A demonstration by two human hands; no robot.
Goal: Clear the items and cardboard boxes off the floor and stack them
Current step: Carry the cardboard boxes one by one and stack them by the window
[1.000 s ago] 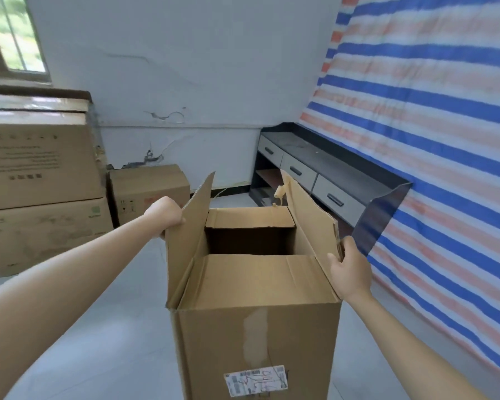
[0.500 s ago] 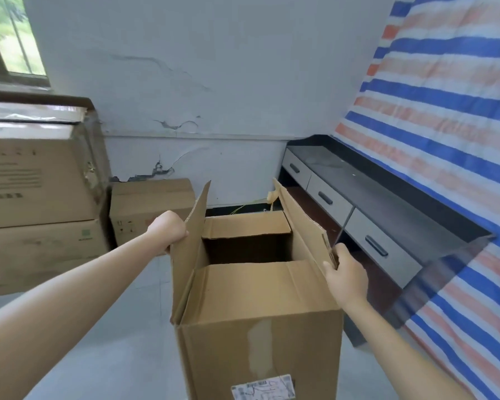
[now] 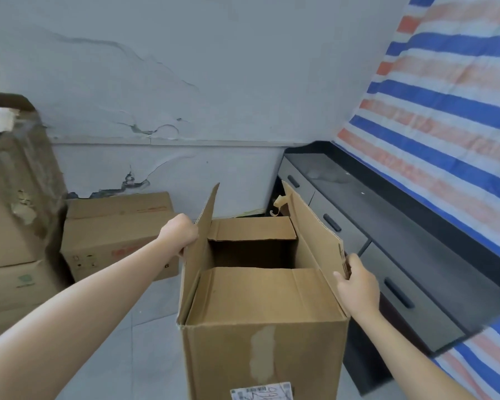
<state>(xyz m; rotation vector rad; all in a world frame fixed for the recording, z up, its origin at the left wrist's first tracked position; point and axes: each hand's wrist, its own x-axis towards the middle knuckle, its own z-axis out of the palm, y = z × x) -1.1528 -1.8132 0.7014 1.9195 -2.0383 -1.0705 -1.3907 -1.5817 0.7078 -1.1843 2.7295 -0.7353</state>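
Cardboard box (image 3: 260,342) with open top, upright at centre, held by its two raised side flaps; near and far flaps folded inward, interior dark, contents not visible. Left hand (image 3: 179,235) curled round the outer edge of the left flap (image 3: 202,241). Right hand (image 3: 358,287) pinching the near edge of the right flap (image 3: 312,235), thumb on the inner face, fingers hidden behind the board. Underside of the box out of view, so contact with the floor (image 3: 127,342) not determinable.

Left of the box: smaller closed carton (image 3: 119,226) against the wall and, further left, a stack of large cartons (image 3: 12,212). Right of the box: grey drawer cabinet (image 3: 387,255) below a striped tarpaulin (image 3: 445,125).

Probable step: carrying the box toward the stack to its left. For a sound carry:
- Shift the grip from the flaps to the body or underside, flaps being likely to bend or tear at the crease under load.
- Keep the box level.
- Fold the side flaps down before stacking, for a flat top.
- Set the box down square on its support.
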